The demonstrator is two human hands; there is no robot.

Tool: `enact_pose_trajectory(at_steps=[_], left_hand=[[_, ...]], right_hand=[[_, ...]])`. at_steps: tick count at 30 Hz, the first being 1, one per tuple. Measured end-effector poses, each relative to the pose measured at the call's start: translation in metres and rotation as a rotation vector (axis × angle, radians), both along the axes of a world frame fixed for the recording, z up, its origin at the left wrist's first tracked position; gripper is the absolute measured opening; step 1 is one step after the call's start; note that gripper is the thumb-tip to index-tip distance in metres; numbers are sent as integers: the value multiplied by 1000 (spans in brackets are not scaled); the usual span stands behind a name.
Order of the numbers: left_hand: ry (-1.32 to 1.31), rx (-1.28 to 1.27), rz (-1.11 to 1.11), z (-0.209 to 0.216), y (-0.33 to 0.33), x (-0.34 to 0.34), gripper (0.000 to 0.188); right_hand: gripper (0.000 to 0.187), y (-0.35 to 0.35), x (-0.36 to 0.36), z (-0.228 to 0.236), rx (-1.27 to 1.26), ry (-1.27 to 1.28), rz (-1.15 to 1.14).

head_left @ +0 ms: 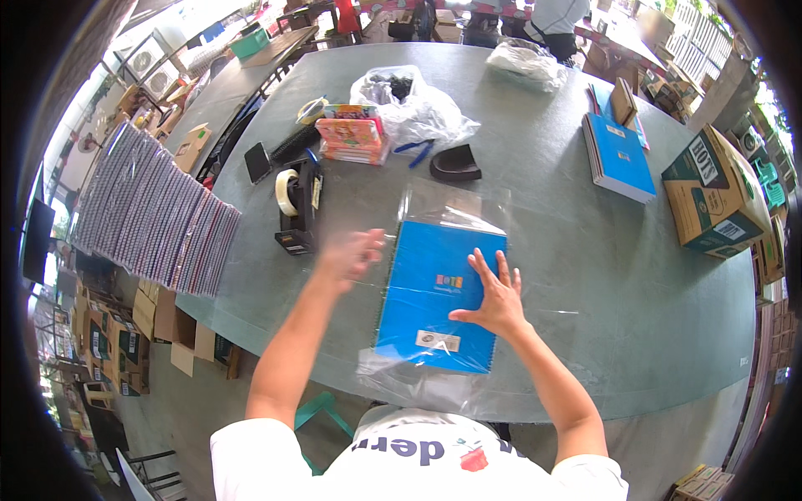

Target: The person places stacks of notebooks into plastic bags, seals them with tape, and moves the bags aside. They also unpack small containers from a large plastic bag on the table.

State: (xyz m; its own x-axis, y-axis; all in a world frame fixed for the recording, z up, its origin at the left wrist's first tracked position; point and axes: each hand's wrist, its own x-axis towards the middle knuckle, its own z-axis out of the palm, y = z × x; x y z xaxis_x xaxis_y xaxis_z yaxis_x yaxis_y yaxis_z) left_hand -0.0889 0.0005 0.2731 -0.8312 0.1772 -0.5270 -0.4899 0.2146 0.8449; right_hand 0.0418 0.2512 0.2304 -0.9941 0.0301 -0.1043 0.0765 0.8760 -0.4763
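A blue spiral notebook [418, 305] lies in front of me inside a clear plastic sleeve [455, 204], which reaches past its top and bottom edges. My right hand [494, 302] rests on the notebook's right side, fingers spread. Just off the notebook's left edge is my left hand [352, 255], smeared by motion; its fingers look partly bent, and I cannot make out anything in them. Beyond that hand stands a black tape dispenser [299, 209] with a roll of clear tape [286, 192].
Wrapped notebooks form a tall stack [154, 209] at the left. Farther back are a phone [258, 163], small colourful packs [352, 135], blue-handled pliers [421, 154], a black curved piece [456, 164] and a plastic bag [426, 113]. Blue notebooks [618, 154] and a carton [717, 196] stand right.
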Motion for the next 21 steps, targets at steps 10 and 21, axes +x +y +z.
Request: enact_pose_trajectory(at_steps=[10, 21], left_hand=[[-154, -30, -186, -35, 137, 50, 22], [127, -693, -846, -10, 125, 46, 31]], right_hand=[[129, 7, 0, -10, -162, 48, -2], [123, 15, 2, -1, -164, 13, 69]])
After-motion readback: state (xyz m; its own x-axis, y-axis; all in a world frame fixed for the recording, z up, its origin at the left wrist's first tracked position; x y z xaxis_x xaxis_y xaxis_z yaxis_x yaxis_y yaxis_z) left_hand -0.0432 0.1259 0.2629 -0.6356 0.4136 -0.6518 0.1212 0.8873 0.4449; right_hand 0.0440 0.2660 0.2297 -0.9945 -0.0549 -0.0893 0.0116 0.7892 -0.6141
